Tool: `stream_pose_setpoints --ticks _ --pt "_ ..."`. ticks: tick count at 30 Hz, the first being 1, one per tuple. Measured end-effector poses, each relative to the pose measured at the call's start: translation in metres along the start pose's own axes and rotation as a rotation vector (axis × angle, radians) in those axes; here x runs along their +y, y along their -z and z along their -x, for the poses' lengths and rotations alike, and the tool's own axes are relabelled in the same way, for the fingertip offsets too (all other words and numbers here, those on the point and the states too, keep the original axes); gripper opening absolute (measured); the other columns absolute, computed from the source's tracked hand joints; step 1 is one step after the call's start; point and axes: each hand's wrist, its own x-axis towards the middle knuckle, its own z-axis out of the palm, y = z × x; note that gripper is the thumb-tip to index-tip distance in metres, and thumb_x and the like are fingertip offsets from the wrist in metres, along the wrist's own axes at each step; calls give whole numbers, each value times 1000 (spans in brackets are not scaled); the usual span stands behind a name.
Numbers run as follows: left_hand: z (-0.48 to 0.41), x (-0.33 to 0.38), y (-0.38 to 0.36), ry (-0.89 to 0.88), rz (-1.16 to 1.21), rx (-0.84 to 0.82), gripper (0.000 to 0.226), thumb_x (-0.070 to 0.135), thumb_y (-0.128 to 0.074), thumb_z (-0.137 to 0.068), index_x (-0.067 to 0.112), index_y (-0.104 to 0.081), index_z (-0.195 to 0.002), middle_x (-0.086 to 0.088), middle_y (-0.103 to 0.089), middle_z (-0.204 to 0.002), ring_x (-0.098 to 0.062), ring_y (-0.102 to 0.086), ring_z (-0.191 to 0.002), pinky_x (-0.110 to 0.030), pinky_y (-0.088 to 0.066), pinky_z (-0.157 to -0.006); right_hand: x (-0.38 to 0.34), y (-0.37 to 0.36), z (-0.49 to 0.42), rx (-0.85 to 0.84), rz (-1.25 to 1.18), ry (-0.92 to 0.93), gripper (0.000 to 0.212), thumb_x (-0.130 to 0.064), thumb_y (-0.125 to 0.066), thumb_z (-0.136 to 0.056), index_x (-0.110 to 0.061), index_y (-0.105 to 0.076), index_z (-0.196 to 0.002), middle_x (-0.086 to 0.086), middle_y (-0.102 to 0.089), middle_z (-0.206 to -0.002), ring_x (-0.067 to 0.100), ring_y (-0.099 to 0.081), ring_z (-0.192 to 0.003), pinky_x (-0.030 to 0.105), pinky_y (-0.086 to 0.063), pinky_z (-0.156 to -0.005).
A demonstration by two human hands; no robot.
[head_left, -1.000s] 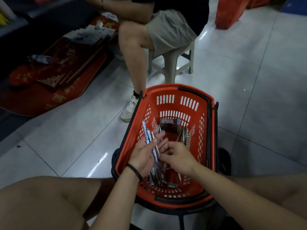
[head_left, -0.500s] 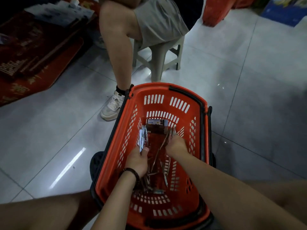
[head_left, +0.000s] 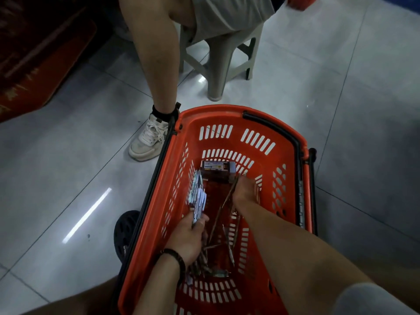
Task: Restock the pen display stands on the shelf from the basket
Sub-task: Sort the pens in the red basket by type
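Note:
An orange shopping basket point(head_left: 288, 142) stands on the floor between my knees. My left hand point(head_left: 189, 239), with a dark wristband, grips a bundle of white and blue pens point(head_left: 198, 196) that points up along the basket's left wall. Deeper in the basket, my right hand point(head_left: 245, 189) is curled round several thin brownish pens point(head_left: 229, 196) near the right wall. Loose pens point(head_left: 218, 246) lie scattered on the basket bottom. A small dark box point(head_left: 217, 170) with a label sits at the far end of the bottom.
A seated person's leg point(head_left: 156, 64) and white sneaker point(head_left: 148, 139) are just beyond the basket's far left corner, beside a grey plastic stool point(head_left: 218, 57). A red mat point(head_left: 34, 64) lies at the far left on grey floor tiles. My dark shoe point(head_left: 123, 233) shows left of the basket.
The view has tilted down and nearer to the basket. My right hand reached deeper toward the right wall and closed on brownish pens. My left hand keeps its pen bundle.

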Motion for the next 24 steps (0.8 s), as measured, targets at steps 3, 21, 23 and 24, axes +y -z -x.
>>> stream_pose_setpoints --ticks 3,21,23,24 --pt "-1 7 0 30 35 -5 21 24 -48 -107 25 -68 -103 4 -65 -67 -13 -54 -59 -30 -40 -60 -14 6 19 -122 44 -13 12 -8 -61 -100 -14 -71 -104 5 -70 -95 18 -66 -79 27 -54 -64" --pt "19 17 8 -2 -558 -20 40 39 -56 -99 24 -64 -135 0 -64 -137 -24 -59 -127 -33 -44 -111 -52 16 82 -360 -420 -16 19 -21 -72 -100 -11 -79 -86 3 -76 -79 17 -71 -68 29 -57 -62" --pt "18 12 6 67 -597 -58 37 33 -56 -101 22 -63 -135 -3 -62 -141 -24 -58 -129 -33 -43 -112 -66 6 60 -274 -248 28 18 -21 -69 -101 -12 -78 -88 1 -73 -80 17 -68 -70 26 -51 -62" --pt "16 9 5 92 -619 -74 36 32 -57 -100 23 -64 -135 -5 -61 -141 -25 -58 -130 -34 -43 -113 -71 -1 48 -267 -190 48 15 -21 -69 -101 -12 -76 -91 1 -71 -83 18 -68 -74 27 -51 -65"
